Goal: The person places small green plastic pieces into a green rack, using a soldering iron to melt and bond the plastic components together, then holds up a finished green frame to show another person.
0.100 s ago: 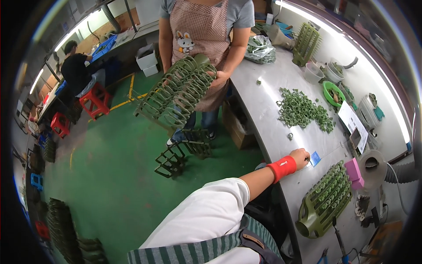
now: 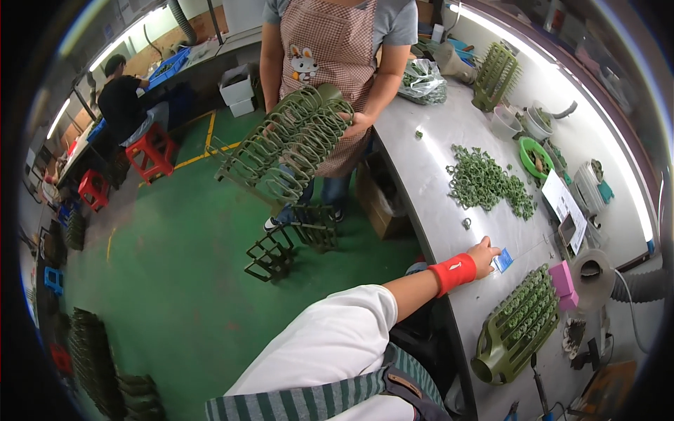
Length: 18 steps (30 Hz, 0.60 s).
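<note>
My left hand (image 2: 483, 258), with a red wristband (image 2: 453, 274), reaches over the metal bench. Its visible fingers look stretched and apart, the tips at the left edge of a small blue card (image 2: 503, 260); whether they touch it is hard to tell. Beyond the hand lies one loose green ring-shaped piece (image 2: 467, 223), then a heap of similar green pieces (image 2: 484, 179). Nearer me on the bench is an olive-green slatted cylinder frame (image 2: 516, 326) with rows of green pieces in it. My right hand is out of view.
Across from me a person in a checked apron (image 2: 326, 63) holds a green frame with many loops (image 2: 295, 144). Pink blocks (image 2: 562, 279), a grey duct funnel (image 2: 593, 270), a green bowl (image 2: 536, 156) and hand tools (image 2: 540, 386) are on the bench. Red stools (image 2: 151, 151) stand left.
My left hand has moved slightly and its fingers have stretched out from a more curled shape beside the blue card. The whole view has shifted a little.
</note>
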### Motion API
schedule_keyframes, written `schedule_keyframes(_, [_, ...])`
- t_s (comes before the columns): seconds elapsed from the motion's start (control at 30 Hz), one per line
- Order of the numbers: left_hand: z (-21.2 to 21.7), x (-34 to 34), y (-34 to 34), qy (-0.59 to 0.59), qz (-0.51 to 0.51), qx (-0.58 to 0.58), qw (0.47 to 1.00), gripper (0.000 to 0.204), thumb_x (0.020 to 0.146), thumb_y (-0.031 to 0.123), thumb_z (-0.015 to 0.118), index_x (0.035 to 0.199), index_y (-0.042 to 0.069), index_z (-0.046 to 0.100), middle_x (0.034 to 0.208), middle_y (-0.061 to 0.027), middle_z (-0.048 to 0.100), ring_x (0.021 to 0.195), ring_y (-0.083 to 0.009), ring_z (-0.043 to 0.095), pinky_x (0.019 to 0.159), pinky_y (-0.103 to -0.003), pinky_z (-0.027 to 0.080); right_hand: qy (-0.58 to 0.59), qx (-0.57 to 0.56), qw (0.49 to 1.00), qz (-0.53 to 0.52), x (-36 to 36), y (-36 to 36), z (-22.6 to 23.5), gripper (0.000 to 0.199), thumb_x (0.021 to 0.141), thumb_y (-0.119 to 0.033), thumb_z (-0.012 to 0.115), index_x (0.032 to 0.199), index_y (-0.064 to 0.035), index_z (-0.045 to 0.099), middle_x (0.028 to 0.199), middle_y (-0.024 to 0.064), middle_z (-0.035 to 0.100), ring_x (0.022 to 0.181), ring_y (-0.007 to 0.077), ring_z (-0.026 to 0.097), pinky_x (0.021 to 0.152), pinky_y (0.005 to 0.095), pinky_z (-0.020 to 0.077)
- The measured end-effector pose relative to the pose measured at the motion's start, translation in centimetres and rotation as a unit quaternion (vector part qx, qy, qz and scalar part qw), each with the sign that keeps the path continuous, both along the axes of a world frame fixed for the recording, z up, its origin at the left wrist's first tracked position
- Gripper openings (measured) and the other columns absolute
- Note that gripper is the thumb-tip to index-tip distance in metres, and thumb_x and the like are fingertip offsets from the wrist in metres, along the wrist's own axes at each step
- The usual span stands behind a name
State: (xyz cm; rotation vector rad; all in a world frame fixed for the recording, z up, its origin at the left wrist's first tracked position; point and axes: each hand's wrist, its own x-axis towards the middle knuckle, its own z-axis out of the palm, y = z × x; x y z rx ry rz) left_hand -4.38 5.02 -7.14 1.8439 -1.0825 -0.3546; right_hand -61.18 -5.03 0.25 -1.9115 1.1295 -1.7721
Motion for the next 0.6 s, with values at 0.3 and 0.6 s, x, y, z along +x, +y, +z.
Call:
schedule_keyframes(0.3, [11.4, 1.6, 26.3, -0.287, 0.209, -0.249, 0.901, 0.006, 0.084, 0.008, 0.067, 0.088, 0.01, 0.062, 0.09, -0.007, 0.06, 0.08, -0.0259, 0.058, 0.069, -0.036, 0.048, 0.325, -0.148, 0.922, -0.153, 2.3, 5.0, 5.1, 0.053, 0.087, -0.033, 0.069, 0.123, 0.0011, 0.053, 0.112, 0.0228, 0.058, 0.094, 0.0368, 0.059, 0.082, 0.0426, 0.0496])
schedule_keyframes(0.6, [9.8, 8.5, 50.7, 0.153, 0.613, -0.469, 0.617, 0.048, 0.096, 0.039, 0.057, 0.131, 0.008, 0.044, 0.112, -0.0079, 0.054, 0.096, -0.0126, 0.054, 0.077, -0.027, 0.047, 0.365, -0.227, 0.894, -0.124, 5.0, 4.9, 7.1, 0.041, 0.092, -0.021, 0.059, 0.123, 0.0041, 0.052, 0.111, 0.0239, 0.06, 0.095, 0.0362, 0.06, 0.082, 0.0438, 0.0499])
